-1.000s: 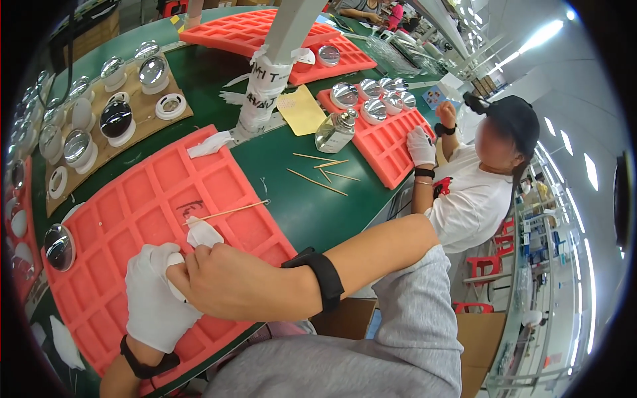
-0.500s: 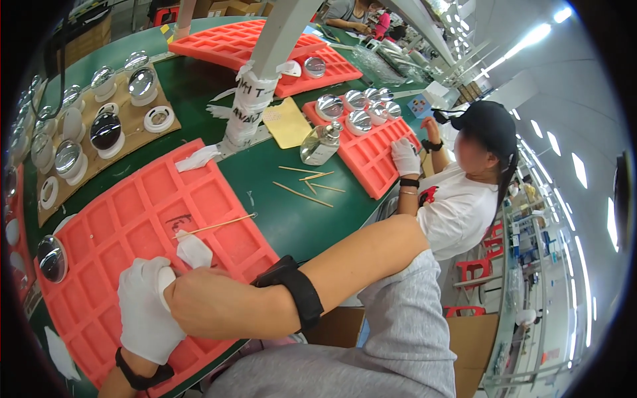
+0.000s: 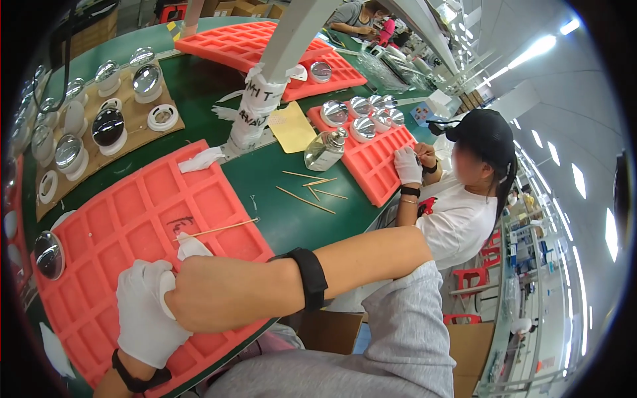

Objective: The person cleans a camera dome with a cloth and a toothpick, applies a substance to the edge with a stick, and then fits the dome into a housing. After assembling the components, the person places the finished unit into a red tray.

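Note:
My left hand (image 3: 147, 315), in a white glove, is closed around a white round-edged part (image 3: 166, 292), of which only a curved rim shows. Bare and curled, my right hand (image 3: 215, 292) crosses in from the right and meets that part; its fingertips are hidden behind its own back. Both hands are over a red compartment tray (image 3: 136, 202). Just beyond the right hand, a crumpled white wipe (image 3: 191, 246) shows, partly covered; whether the hand touches it I cannot tell. A thin wooden stick (image 3: 225, 229) lies across the tray near the wipe.
A domed lens (image 3: 48, 255) sits at the tray's left edge. Cardboard (image 3: 142, 119) at the back left bears lenses in white rings. A glass bottle (image 3: 325, 150), several sticks (image 3: 305, 199) and a post (image 3: 255, 109) stand or lie beyond. A co-worker's gloved hand (image 3: 407, 164) is over another tray (image 3: 371, 174).
My right hand has shifted up and turned, its back now flatter, covering more of the wipe. The left hand keeps its hold. The co-worker's hands have come together over their tray.

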The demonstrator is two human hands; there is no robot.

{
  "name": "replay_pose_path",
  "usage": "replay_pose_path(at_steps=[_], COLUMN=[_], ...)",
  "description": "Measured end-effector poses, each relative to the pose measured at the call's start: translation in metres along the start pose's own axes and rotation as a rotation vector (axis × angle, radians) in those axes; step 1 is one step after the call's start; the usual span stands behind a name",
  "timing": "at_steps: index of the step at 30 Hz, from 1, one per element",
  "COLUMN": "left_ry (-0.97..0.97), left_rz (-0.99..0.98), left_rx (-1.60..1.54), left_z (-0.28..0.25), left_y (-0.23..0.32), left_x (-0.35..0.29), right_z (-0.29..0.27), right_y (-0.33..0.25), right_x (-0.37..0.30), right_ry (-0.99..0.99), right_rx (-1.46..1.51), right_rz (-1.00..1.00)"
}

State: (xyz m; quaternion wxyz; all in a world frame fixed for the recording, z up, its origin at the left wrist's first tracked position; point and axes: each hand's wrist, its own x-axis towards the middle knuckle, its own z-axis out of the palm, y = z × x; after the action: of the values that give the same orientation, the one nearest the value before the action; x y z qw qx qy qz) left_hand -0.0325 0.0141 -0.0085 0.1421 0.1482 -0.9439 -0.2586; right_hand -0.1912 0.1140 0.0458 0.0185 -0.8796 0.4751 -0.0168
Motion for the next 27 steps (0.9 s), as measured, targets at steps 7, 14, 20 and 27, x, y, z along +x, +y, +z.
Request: replay_pose_path(at_steps=[7,14,20,27], left_ry=[-0.129,0.001,0.034,-0.017], left_rz=[-0.117,-0.127,-0.081,-0.033], left_rx=[-0.039,-0.06,-0.007,0.053], left_z=[-0.009,-0.006,-0.003,-0.009], left_y=[0.002,-0.001,-0.001,-0.007], left_x=[0.001,-0.009,0.001,-0.003], right_z=[-0.002,0.01,0.019,0.002], right_y=[0.015,0.009,0.002,0.022], right_x=[0.002,0.01,-0.001,-0.006], right_ry=[-0.024,0.002,0.09,0.017], right_rx=[0.226,0.332,0.417,0.442], right_rz=[0.019,0.067,0.113,0.168])
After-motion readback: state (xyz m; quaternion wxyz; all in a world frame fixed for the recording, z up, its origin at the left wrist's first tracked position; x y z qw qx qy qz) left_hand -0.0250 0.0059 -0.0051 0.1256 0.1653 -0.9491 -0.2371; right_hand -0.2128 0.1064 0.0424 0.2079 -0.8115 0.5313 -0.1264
